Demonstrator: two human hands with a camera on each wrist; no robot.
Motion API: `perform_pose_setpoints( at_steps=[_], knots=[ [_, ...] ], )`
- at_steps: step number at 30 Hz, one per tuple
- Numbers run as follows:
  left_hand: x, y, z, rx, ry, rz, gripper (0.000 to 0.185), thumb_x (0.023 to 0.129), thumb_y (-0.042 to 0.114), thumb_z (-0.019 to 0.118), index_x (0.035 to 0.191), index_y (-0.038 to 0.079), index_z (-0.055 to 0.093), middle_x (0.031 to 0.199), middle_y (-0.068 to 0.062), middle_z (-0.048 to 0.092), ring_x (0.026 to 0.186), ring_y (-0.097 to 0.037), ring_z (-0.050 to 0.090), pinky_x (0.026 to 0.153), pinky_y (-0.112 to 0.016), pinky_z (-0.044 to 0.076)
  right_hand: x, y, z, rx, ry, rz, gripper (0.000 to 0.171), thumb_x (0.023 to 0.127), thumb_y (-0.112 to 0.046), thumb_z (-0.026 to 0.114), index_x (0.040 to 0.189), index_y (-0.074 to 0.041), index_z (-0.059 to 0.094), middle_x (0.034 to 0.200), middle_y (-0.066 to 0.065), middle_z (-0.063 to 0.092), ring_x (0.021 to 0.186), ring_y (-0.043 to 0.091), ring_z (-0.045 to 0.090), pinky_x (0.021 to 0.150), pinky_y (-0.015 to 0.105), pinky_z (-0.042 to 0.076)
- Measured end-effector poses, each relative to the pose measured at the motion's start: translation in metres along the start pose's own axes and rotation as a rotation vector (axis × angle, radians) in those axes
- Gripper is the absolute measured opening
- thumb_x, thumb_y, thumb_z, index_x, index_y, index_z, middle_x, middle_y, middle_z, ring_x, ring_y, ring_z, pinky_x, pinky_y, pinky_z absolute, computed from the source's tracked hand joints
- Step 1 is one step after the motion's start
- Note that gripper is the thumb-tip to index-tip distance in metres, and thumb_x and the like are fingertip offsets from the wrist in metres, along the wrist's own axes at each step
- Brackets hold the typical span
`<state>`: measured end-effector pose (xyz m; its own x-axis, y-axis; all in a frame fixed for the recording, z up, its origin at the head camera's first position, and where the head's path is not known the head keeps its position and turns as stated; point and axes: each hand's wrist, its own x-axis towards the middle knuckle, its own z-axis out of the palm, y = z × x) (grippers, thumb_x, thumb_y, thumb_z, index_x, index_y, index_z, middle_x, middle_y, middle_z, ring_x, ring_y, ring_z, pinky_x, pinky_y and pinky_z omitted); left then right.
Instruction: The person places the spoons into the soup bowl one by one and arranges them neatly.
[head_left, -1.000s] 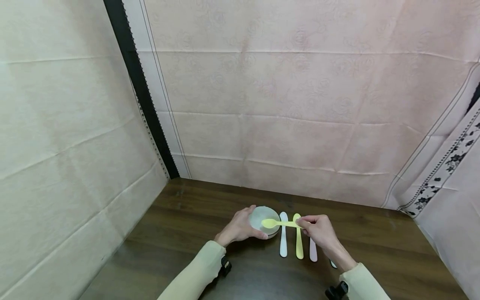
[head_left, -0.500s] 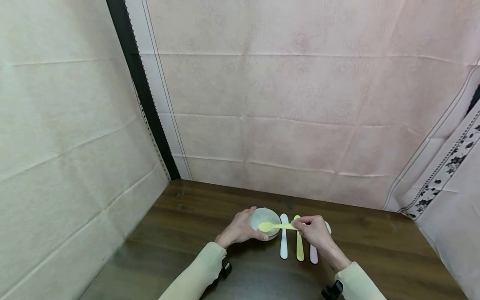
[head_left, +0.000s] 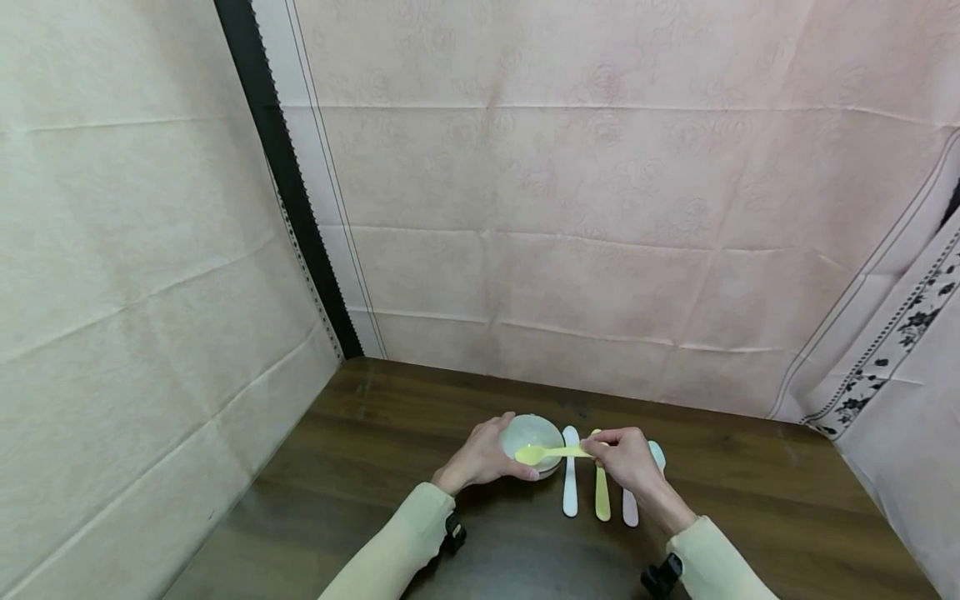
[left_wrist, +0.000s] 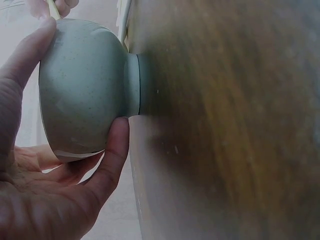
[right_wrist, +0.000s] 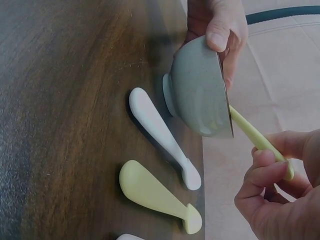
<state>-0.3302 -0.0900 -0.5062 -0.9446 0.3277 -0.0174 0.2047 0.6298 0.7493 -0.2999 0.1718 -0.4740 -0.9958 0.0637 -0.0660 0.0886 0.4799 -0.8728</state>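
My right hand (head_left: 628,461) pinches the handle of a yellow plastic spoon (head_left: 551,452), its scoop inside the small round grey-green bowl (head_left: 534,435). My left hand (head_left: 480,457) cups that bowl on the dark wooden table (head_left: 360,467). A white plastic spoon (head_left: 570,492) lies just beside it.

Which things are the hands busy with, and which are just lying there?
Busy with:
bowl, steadied by left hand
yellow spoon, pinched by right hand

Just lying there:
white spoon
second yellow spoon
pink spoon
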Motion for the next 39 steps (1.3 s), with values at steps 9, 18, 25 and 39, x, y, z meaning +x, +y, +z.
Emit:
perform_pose_setpoints(
  at_steps=[9,18,25,39],
  knots=[
    [0.0,-0.001,0.002,0.002,-0.001,-0.011,0.118,0.077,0.044,0.1,0.168,0.004,0.038,0.17,-0.022,0.045,0.151,-0.04,0.049,0.121,-0.06,0.046,0.008,0.001,0.003,-0.02,-0.013,0.016,0.017,0.1,-0.014,0.076,0.106,-0.002,0.085,0.086,0.014,0.075,0.066,0.016,0.052,0.052,0.024,0.032],
    [0.001,0.0,0.003,-0.004,0.01,-0.019,0.119,0.076,0.044,0.101,0.169,0.004,0.037,0.171,-0.022,0.044,0.15,-0.039,0.049,0.121,-0.059,0.046,0.013,-0.004,0.003,-0.009,-0.021,-0.007,0.018,0.098,-0.013,0.078,0.103,0.003,0.084,0.082,0.012,0.075,0.068,0.015,0.059,0.056,0.023,0.038],
    [0.002,0.001,0.002,-0.002,0.008,-0.018,0.119,0.076,0.044,0.101,0.169,0.003,0.037,0.171,-0.023,0.044,0.151,-0.04,0.049,0.121,-0.059,0.045,0.019,-0.004,0.002,-0.011,-0.023,0.004,0.017,0.097,-0.013,0.08,0.102,0.002,0.084,0.081,0.009,0.075,0.067,0.012,0.059,0.057,0.022,0.041],
    [0.0,0.001,0.0,-0.006,0.009,-0.018,0.119,0.076,0.043,0.101,0.168,0.003,0.038,0.171,-0.022,0.044,0.153,-0.041,0.047,0.123,-0.06,0.044,0.038,-0.003,0.003,-0.035,-0.031,0.016,0.015,0.095,-0.018,0.081,0.094,-0.003,0.084,0.073,0.005,0.072,0.065,0.012,0.056,0.059,0.024,0.045]
  ],
)
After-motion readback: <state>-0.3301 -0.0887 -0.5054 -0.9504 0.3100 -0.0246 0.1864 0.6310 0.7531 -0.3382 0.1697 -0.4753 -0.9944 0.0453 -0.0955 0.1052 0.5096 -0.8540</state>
